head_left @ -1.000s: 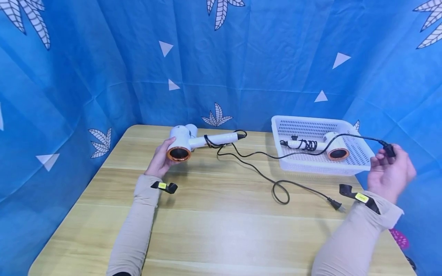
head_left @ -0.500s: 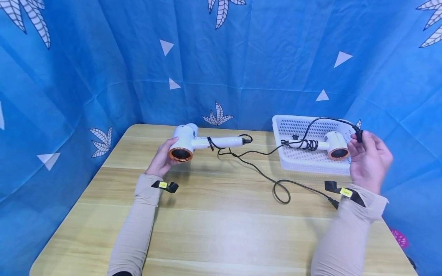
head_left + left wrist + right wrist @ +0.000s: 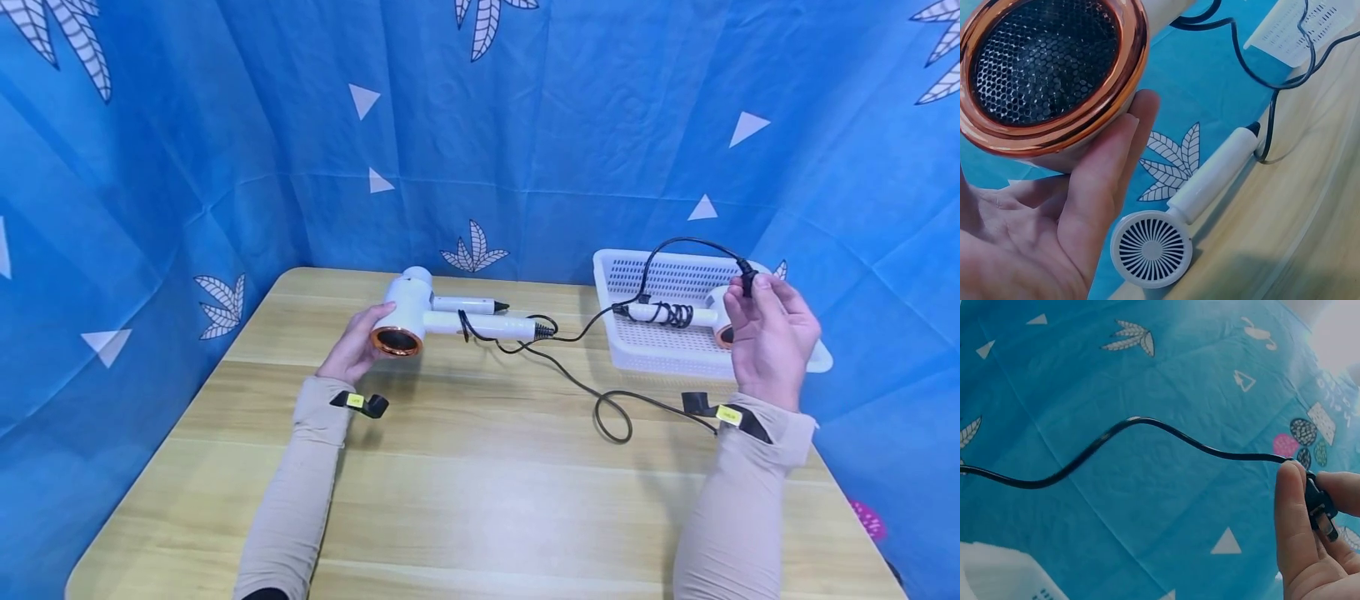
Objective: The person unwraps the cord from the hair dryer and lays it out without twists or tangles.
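In the head view my left hand [image 3: 352,350] grips a white hair dryer [image 3: 408,307] by its head, above the table. Its copper-rimmed mesh end [image 3: 1047,62] fills the upper left of the left wrist view, and its handle points right with black cord looped round it. My right hand [image 3: 776,346] pinches a black plug [image 3: 1319,503] between thumb and fingers, over the basket's right side. From the plug a black cord [image 3: 651,258] arches up and falls left toward the held dryer's handle. Behind that dryer lies a second white hair dryer [image 3: 1210,181] on the table.
A white perforated basket [image 3: 667,362] stands at the back right. Inside it lies another white hair dryer [image 3: 701,317], cord wound round its handle, its head partly hidden by my right hand. Another black cord [image 3: 600,408] curls across the wooden table [image 3: 487,500] toward my right wrist.
My right hand has moved left with the plug, and the slack cord now arches higher. The held hair dryer has shifted slightly right, showing more of the dryer behind it.
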`<action>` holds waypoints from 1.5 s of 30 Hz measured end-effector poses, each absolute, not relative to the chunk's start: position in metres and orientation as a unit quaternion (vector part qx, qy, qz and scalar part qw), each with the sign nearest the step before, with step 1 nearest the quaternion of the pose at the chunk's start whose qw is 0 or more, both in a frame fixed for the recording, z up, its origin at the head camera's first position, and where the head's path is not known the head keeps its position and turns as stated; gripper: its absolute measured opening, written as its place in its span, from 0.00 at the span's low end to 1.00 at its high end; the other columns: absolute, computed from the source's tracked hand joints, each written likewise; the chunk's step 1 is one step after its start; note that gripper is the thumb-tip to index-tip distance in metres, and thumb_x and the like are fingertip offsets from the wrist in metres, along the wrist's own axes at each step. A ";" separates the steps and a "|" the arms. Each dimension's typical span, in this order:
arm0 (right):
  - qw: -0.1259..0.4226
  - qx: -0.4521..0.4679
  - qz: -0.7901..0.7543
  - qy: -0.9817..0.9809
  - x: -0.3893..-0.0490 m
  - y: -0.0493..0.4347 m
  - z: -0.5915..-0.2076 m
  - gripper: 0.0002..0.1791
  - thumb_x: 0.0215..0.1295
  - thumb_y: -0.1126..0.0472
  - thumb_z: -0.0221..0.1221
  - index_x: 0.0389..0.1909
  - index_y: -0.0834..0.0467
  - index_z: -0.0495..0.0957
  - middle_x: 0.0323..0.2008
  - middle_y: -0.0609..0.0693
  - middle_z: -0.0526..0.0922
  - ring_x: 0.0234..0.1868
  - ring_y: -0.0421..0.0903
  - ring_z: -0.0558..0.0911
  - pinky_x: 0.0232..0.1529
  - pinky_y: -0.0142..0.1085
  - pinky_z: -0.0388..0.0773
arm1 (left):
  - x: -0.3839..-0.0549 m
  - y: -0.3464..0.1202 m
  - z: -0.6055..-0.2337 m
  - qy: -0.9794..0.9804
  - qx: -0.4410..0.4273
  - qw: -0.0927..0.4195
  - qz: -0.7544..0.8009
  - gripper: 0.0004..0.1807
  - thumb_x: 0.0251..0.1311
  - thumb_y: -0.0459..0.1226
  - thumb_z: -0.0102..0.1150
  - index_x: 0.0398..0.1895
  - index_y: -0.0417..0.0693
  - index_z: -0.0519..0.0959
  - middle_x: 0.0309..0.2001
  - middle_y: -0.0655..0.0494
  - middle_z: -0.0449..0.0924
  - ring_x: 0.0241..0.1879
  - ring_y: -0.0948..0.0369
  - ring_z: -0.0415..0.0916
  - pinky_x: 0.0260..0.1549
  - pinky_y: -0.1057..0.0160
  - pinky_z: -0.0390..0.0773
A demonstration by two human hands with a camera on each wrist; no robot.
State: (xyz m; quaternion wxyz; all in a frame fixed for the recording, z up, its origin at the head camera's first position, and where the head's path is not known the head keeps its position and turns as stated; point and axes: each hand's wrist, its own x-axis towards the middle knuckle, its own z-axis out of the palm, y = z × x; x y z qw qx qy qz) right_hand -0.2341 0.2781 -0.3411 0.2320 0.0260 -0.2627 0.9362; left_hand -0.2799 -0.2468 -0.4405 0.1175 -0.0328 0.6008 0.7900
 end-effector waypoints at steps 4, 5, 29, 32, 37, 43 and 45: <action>0.262 0.030 0.937 -0.232 -0.232 0.276 -0.337 0.06 0.65 0.80 0.60 0.41 0.76 0.76 0.35 0.68 0.84 0.26 0.55 0.87 0.30 0.40 0.89 | -0.280 -0.247 -0.441 0.606 -0.031 0.124 0.785 0.19 0.72 0.48 0.51 0.58 0.48 0.69 0.43 0.60 0.81 0.40 0.65 0.82 0.38 0.67 0.85; 0.270 0.030 0.936 -0.224 -0.231 0.276 -0.335 0.06 0.65 0.80 0.60 0.42 0.76 0.76 0.36 0.69 0.84 0.26 0.56 0.86 0.30 0.40 0.89 | -0.280 -0.248 -0.441 0.609 -0.031 0.126 0.783 0.19 0.72 0.48 0.51 0.58 0.48 0.69 0.43 0.60 0.81 0.41 0.65 0.81 0.39 0.67 0.85; 0.397 0.037 0.915 -0.063 -0.188 0.305 -0.308 0.13 0.75 0.71 0.54 0.56 0.71 0.75 0.42 0.68 0.84 0.33 0.57 0.85 0.29 0.40 0.87 | -0.281 -0.251 -0.442 0.653 -0.036 0.128 0.745 0.31 0.72 0.49 0.54 0.71 0.42 0.64 0.50 0.58 0.76 0.45 0.64 0.80 0.44 0.67 0.84; 0.396 0.037 0.916 -0.053 -0.183 0.311 -0.309 0.15 0.76 0.70 0.53 0.59 0.69 0.76 0.41 0.68 0.84 0.33 0.56 0.86 0.30 0.39 0.87 | -0.282 -0.252 -0.443 0.653 -0.038 0.122 0.746 0.29 0.73 0.49 0.54 0.68 0.43 0.66 0.49 0.58 0.77 0.44 0.64 0.80 0.43 0.67 0.84; 0.374 0.030 0.926 -0.045 -0.179 0.321 -0.311 0.16 0.76 0.70 0.54 0.62 0.67 0.75 0.40 0.68 0.85 0.33 0.56 0.85 0.28 0.39 0.86 | -0.284 -0.253 -0.445 0.637 -0.053 0.101 0.762 0.17 0.74 0.48 0.54 0.58 0.51 0.71 0.44 0.59 0.79 0.39 0.64 0.82 0.37 0.67 0.85; 0.355 0.015 0.933 -0.057 -0.182 0.331 -0.319 0.15 0.75 0.72 0.55 0.60 0.65 0.72 0.38 0.68 0.82 0.27 0.57 0.83 0.22 0.39 0.84 | -0.286 -0.256 -0.447 0.606 -0.073 0.074 0.789 0.14 0.73 0.48 0.56 0.54 0.53 0.72 0.41 0.60 0.82 0.36 0.65 0.84 0.32 0.66 0.87; 0.344 0.007 0.938 -0.050 -0.183 0.336 -0.321 0.15 0.75 0.71 0.55 0.59 0.64 0.73 0.38 0.67 0.81 0.25 0.56 0.81 0.20 0.39 0.82 | -0.287 -0.257 -0.448 0.601 -0.079 0.066 0.793 0.15 0.73 0.49 0.56 0.54 0.53 0.71 0.40 0.61 0.83 0.35 0.65 0.85 0.31 0.66 0.87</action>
